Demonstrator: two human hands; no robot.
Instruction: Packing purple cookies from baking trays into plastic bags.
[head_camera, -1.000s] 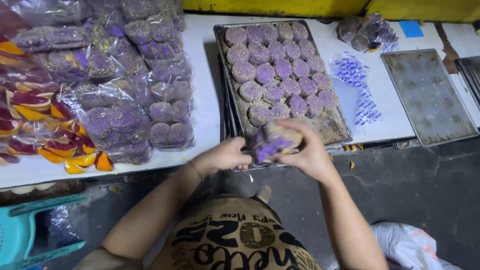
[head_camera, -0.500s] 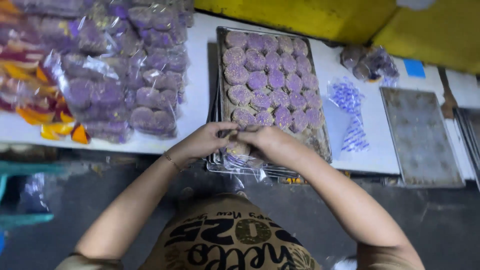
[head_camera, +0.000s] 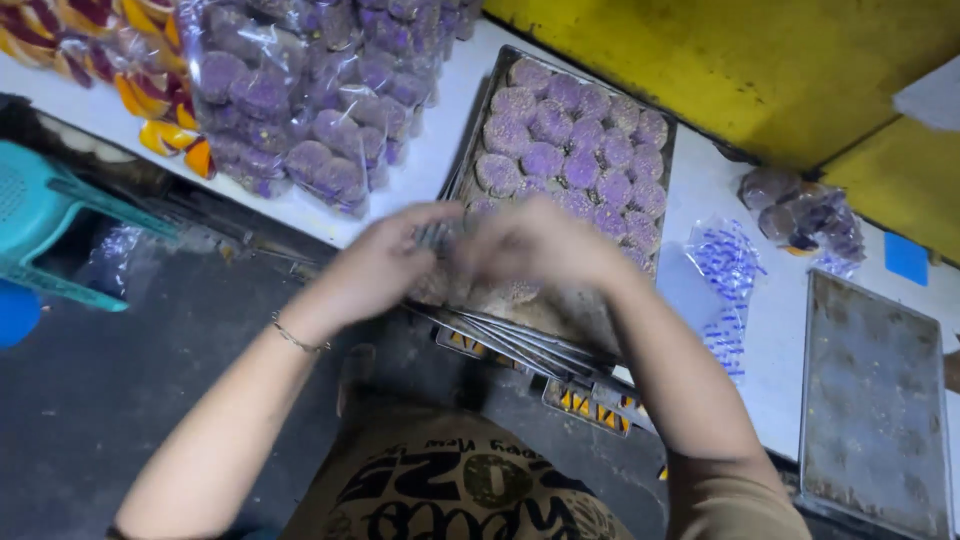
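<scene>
Both my hands meet over the near end of a metal baking tray (head_camera: 467, 140) that holds rows of round purple buns (head_camera: 565, 140). My left hand (head_camera: 385, 265) pinches a thin grey thing (head_camera: 434, 235) between its fingertips; motion blur hides what it is. My right hand (head_camera: 545, 245) hovers close beside it with curled fingers, and I cannot make out whether it holds anything. The hands cover the tray's nearest row. A thin bracelet sits on my left wrist.
Clear bags packed with purple buns (head_camera: 300, 110) pile up at the left, with bags of orange pieces (head_camera: 150, 110) beyond. An empty crumbed tray (head_camera: 870, 400), printed clear bags (head_camera: 725, 265) and a small bag of dark buns (head_camera: 805, 215) lie right. A turquoise stool (head_camera: 50, 210) stands left.
The filled bag that my right hand held below the tray a second ago is out of sight. Both hands have come together over the tray's near end, and the view has shifted.
</scene>
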